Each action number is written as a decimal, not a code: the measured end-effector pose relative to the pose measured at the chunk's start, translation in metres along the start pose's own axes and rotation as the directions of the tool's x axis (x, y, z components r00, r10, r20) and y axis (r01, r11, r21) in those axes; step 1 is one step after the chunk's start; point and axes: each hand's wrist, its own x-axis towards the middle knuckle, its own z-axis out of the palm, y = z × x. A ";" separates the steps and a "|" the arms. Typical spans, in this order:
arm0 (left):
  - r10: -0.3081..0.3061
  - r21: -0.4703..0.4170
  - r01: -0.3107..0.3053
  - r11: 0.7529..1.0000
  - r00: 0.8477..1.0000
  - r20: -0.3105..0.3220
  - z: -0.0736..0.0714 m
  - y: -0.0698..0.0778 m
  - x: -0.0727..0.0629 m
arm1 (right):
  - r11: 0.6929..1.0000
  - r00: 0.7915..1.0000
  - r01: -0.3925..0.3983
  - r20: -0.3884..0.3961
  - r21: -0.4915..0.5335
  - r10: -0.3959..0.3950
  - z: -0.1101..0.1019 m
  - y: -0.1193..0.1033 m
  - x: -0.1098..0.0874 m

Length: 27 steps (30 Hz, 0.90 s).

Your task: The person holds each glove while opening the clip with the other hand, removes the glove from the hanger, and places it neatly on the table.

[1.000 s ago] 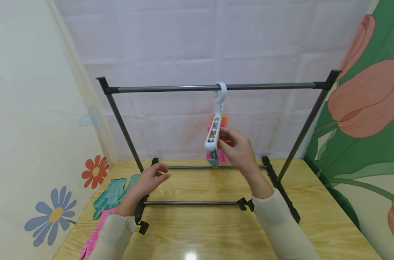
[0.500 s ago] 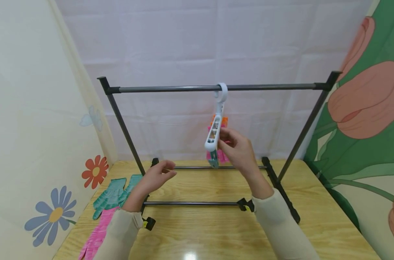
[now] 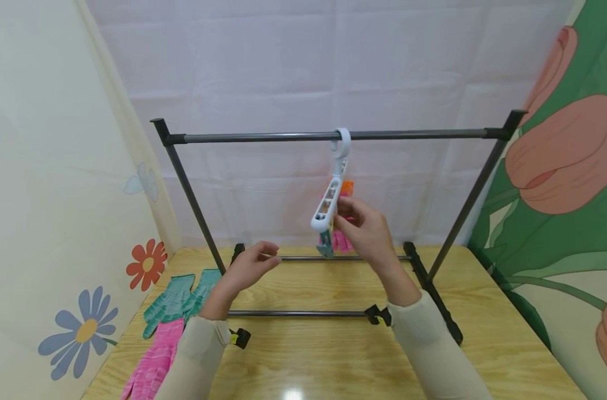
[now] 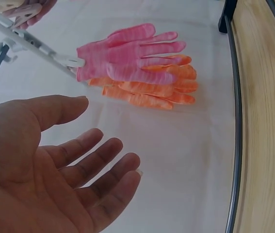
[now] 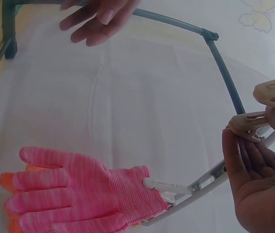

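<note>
Hanger: white (image 3: pixel 326 205), and it hangs by its hook around the rack's top rail (image 3: pixel 263 137), tilted, lower end toward the wearer.
Right hand (image 3: pixel 366 230): right up at the hanger, thumb and fingers pinching a beige clip (image 5: pixel 246 127)!
Left hand (image 3: pixel 253 269): holding nothing, fingers loosely spread, below and well apart from the hanger.
Second beige clip (image 5: pixel 273 92): just beside the pinched one.
Teal clip (image 3: pixel 326 244): dangling at the hanger's near end.
Hanging pink glove (image 4: pixel 132 56): cuff caught in a white clip (image 5: pixel 169 187), orange glove (image 4: pixel 147 92) behind it; they overlap, so whether each is a single or a pair is hard to say.
Good handling here: I'd keep the pinch square on the clip and steady the hanger arm with the left hand, as a sideways pull could swing the hook along the rail.
Out on the table (image 3: pixel 303 366): green gloves (image 3: pixel 170 300) and pink knitwear (image 3: pixel 153 358), over on the left.
Writing: no brand or label readable; yellow marks near the rack's feet are too small to make out.
</note>
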 end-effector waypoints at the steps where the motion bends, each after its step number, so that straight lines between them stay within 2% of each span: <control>1: 0.005 0.000 -0.005 1.000 1.000 -0.003 0.001 0.000 0.002 | 1.000 1.000 0.000 -0.001 -0.004 0.000 0.000 0.000 0.000; 8: 0.018 -0.037 -0.018 0.999 1.000 0.011 0.006 0.008 0.010 | 1.000 1.000 -0.003 0.001 -0.001 0.003 -0.001 0.001 -0.001; 21: 0.028 -0.022 -0.028 0.999 0.999 0.016 0.012 0.030 0.029 | 0.999 1.000 -0.023 0.010 0.048 0.023 -0.001 0.000 -0.001; 27: 0.069 -0.026 -0.068 0.997 0.997 0.022 0.015 0.041 0.040 | 0.999 1.000 -0.018 0.009 0.050 0.017 -0.001 0.001 0.000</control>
